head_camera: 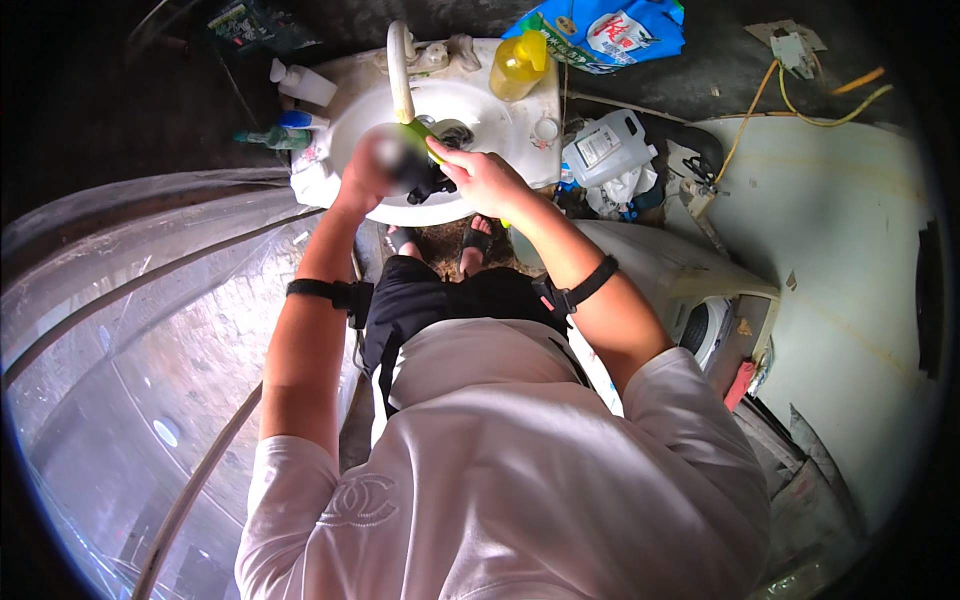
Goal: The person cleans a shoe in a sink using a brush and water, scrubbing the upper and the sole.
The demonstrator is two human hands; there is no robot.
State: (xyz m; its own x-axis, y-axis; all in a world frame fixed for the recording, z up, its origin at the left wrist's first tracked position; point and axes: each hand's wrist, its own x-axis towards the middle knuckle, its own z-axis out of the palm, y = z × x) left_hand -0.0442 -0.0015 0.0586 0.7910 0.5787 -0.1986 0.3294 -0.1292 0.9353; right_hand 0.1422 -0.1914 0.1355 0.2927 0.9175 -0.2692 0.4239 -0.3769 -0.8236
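Over the white washbasin (495, 120), my left hand (360, 176) is closed around a dark item (409, 176) with a pale part. A blurred patch hides most of its form. My right hand (484, 176) grips a long green tool (426, 139), possibly a brush. Its far end lies against or just above the dark item, under the spout of the white faucet (400, 71); the blur hides any contact. Another black item (456, 136) lies in the bowl beyond my hands. Black straps circle both my forearms.
A yellow pump bottle (516, 67) and a white pump bottle (304, 82) stand about the basin's rim. A blue detergent bag (600, 34) is behind. On the right are a translucent jug (609, 148) and a washing machine (697, 300); clear plastic sheeting (202, 300) hangs left.
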